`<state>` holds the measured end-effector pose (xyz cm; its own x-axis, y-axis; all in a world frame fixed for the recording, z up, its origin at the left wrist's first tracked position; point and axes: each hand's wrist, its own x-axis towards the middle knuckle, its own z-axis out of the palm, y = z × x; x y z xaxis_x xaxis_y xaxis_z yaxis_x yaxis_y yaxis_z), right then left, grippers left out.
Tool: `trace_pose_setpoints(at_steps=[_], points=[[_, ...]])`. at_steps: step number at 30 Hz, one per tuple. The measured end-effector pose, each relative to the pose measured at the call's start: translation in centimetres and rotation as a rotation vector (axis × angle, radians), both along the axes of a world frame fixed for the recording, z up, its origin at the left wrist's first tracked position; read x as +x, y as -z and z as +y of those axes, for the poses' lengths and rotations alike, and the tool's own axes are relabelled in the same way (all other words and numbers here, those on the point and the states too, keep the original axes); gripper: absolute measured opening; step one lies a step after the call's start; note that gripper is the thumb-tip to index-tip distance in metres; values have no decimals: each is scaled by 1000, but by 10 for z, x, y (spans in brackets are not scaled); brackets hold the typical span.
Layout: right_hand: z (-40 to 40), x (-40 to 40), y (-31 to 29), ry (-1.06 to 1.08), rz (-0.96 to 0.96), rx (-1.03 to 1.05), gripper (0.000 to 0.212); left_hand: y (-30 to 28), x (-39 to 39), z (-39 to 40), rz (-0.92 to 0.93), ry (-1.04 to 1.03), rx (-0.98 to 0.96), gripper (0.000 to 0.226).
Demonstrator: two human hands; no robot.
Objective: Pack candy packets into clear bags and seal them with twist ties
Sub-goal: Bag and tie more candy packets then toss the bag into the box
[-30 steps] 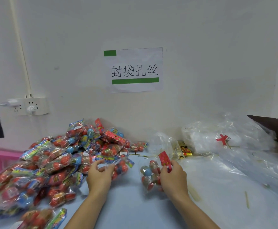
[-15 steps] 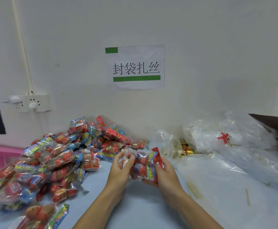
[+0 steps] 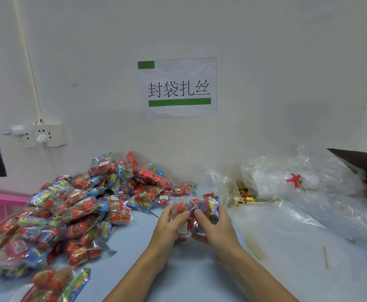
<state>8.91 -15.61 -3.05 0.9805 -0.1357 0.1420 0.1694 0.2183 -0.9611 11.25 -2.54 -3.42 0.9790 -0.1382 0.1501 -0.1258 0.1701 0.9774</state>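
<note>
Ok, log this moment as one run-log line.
stage: gathering packets | left hand: grips candy packets | right hand: grips same bundle | clear bags: on table, untouched | candy pile: left

A bundle of candy packets [image 3: 194, 214] is gripped between the left hand [image 3: 167, 231] and the right hand [image 3: 216, 229] above the pale blue bench [image 3: 191, 271]. Left of the bundle a large heap of packets [image 3: 73, 210] is piled. Right of it, clear bags [image 3: 298, 192] and gold twist ties [image 3: 242, 194] are seen. Behind it, a paper sign [image 3: 178, 87] is fixed to the wall.
</note>
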Motion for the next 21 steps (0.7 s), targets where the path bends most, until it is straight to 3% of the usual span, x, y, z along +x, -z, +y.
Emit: trace_pose_setpoints(at_steps=[3, 8, 15, 21], points=[[3, -3, 0, -45, -64, -74, 24, -2, -1, -2, 42, -70, -3, 68], [4, -8, -6, -111, -60, -44, 31, -1, 2, -2, -100, -265, 120, 70], [-4, -8, -10, -257, -26, -66, 24, -3, -2, -5, -213, -83, 63, 46], [-9, -3, -6, -215, -28, -111, 15, -5, -6, -8, -233, -108, 85, 37]])
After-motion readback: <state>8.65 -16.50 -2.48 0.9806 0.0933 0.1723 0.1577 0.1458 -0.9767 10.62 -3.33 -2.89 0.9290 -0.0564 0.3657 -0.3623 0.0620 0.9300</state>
